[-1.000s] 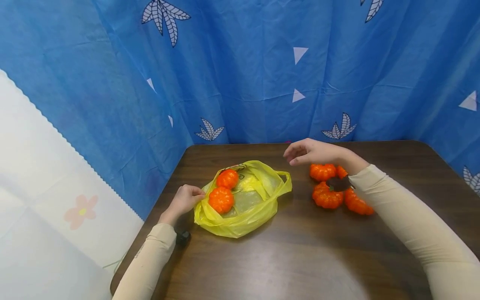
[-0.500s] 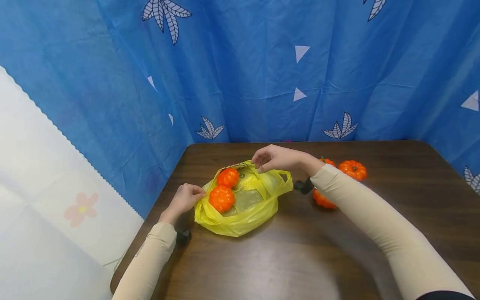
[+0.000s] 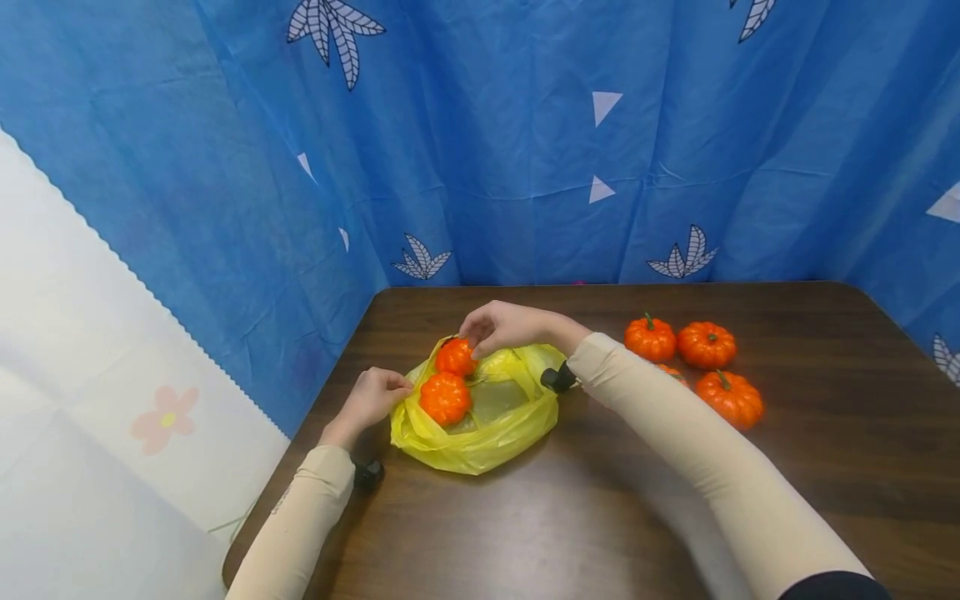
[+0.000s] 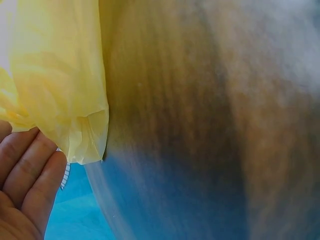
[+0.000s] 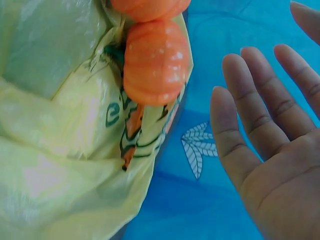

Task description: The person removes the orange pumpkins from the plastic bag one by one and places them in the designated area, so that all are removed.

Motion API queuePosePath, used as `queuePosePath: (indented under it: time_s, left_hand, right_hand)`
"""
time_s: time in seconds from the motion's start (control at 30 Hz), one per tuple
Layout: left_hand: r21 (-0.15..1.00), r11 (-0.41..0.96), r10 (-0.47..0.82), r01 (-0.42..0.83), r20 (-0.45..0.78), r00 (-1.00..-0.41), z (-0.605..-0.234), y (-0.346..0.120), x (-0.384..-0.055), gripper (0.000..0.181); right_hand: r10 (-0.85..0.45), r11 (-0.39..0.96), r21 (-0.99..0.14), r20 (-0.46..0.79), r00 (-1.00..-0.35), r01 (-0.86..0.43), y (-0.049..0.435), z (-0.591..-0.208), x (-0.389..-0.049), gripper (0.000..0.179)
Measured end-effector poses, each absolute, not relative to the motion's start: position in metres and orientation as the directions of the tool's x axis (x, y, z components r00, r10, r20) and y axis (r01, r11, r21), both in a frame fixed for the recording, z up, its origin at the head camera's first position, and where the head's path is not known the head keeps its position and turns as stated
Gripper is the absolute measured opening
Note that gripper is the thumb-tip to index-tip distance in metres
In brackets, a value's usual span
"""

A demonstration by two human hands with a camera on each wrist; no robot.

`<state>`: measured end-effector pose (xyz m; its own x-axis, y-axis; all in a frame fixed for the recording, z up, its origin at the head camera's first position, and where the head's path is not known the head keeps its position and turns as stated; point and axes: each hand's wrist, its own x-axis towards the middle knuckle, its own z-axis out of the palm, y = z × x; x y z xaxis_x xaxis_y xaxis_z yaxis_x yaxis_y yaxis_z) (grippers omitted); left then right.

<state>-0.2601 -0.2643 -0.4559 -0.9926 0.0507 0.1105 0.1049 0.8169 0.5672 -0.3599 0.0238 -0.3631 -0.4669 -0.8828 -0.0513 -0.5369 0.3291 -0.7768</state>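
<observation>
A yellow plastic bag [image 3: 480,454] lies with its mouth spread, two small orange pumpkins [image 3: 446,399] inside along its left side. My left hand [image 3: 369,402] pinches the bag's left rim; in the left wrist view its fingers [image 4: 32,170] meet the yellow plastic [image 4: 60,75], fingertips partly hidden. Over the bag's back edge hovers my right hand [image 3: 513,325], nearest the rear pumpkin [image 3: 454,357]. From the right wrist, that hand [image 5: 280,145] has loosely bent, spread fingers holding nothing, apart from the pumpkin [image 5: 155,65].
Several more pumpkins [image 3: 707,344] sit on the brown table [image 3: 525,542] to the right; one [image 3: 672,374] is partly hidden by the right sleeve. A blue curtain [image 3: 517,150] hangs behind the table, and a pale cloth [image 3: 90,400] hangs at left.
My right hand has swept leftward from near the right-hand pumpkins to above the bag's rear pumpkin, uncovering several pumpkins. The left hand and bag have stayed nearly still.
</observation>
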Motion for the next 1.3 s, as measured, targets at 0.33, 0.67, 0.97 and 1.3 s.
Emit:
queuePosePath:
  time_s: [0.33,0.67,0.97,1.3]
  left_hand:
    - [0.583,0.806,0.047,0.1,0.106,-0.993,-0.455,-0.265,-0.261,0.011]
    - [0.579,0.809,0.053,0.104,0.106,-0.993,-0.456,-0.264,-0.261,0.011]
    - [0.575,0.81,0.059,0.111,0.107,-0.992,-0.457,-0.265,-0.261,0.01]
    - [0.583,0.804,0.062,0.116,0.112,-0.992,-0.459,-0.268,-0.262,0.009]
  right_hand:
    - [-0.894,0.334,-0.778,-0.084,-0.44,-0.531,-0.004,-0.371,-0.36,0.043]
    - [-0.88,0.392,-0.78,-0.162,-0.447,-0.488,-0.011,-0.386,-0.363,0.045]
    - [-0.875,0.436,-0.725,-0.202,-0.441,-0.533,-0.016,-0.393,-0.36,0.041]
    - [-0.869,0.469,-0.623,-0.198,-0.453,-0.627,-0.021,-0.398,-0.353,0.039]
